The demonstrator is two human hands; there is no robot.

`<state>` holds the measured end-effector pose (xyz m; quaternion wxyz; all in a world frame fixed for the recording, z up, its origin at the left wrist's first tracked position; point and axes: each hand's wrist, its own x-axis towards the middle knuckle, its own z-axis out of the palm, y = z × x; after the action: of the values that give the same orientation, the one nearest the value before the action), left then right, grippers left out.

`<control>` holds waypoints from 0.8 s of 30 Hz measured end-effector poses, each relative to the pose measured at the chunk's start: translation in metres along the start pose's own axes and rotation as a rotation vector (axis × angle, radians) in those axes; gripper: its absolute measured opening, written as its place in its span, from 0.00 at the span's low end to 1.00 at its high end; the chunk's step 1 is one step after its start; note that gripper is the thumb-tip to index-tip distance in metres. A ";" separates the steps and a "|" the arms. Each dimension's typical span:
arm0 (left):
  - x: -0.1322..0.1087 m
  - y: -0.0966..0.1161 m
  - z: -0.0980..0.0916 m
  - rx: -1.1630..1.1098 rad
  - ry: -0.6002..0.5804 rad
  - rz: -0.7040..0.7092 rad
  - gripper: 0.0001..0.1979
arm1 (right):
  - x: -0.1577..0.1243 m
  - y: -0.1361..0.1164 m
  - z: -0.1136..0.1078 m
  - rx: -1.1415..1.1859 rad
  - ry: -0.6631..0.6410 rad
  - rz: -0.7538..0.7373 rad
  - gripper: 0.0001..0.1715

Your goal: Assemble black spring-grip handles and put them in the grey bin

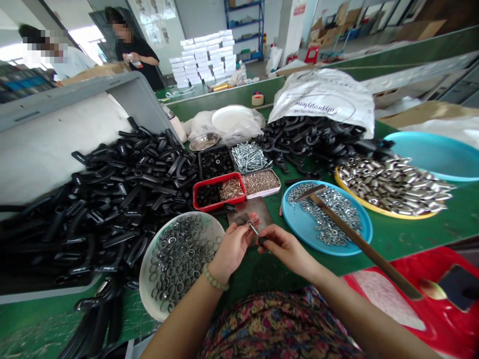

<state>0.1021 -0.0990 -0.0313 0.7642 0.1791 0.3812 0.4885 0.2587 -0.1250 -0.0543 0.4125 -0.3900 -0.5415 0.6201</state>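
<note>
My left hand (232, 246) pinches a small silver screw (253, 228) over a grey metal plate (262, 208). My right hand (283, 246) is closed on a small black part (262, 241) right beside the screw's tip. The hands nearly touch. A white bowl of metal rings (178, 255) sits just left of my left hand. A blue plate of small nuts (329, 219) lies to the right, with a hammer (355, 239) resting across it.
A heap of black plastic handles (119, 194) spills from a grey bin (127, 94) on the left. Small trays hold screws (250, 157) and black parts (218, 191). A yellow dish of metal sleeves (392, 185), a white sack (324, 97) and two people stand farther off.
</note>
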 end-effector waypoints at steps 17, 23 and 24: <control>-0.004 0.021 -0.012 0.207 -0.205 -0.022 0.15 | 0.002 0.003 -0.011 -0.372 0.037 -0.266 0.09; 0.001 0.033 -0.013 0.440 -0.166 -0.010 0.14 | 0.005 -0.002 -0.006 -0.055 -0.025 -0.164 0.07; 0.002 0.034 -0.013 0.488 -0.158 0.003 0.14 | 0.005 -0.003 -0.006 -0.020 -0.038 -0.150 0.07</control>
<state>0.0720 -0.0825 -0.0183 0.7251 0.3964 0.4265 0.3678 0.2627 -0.1176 -0.0522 0.4436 -0.3407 -0.5832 0.5891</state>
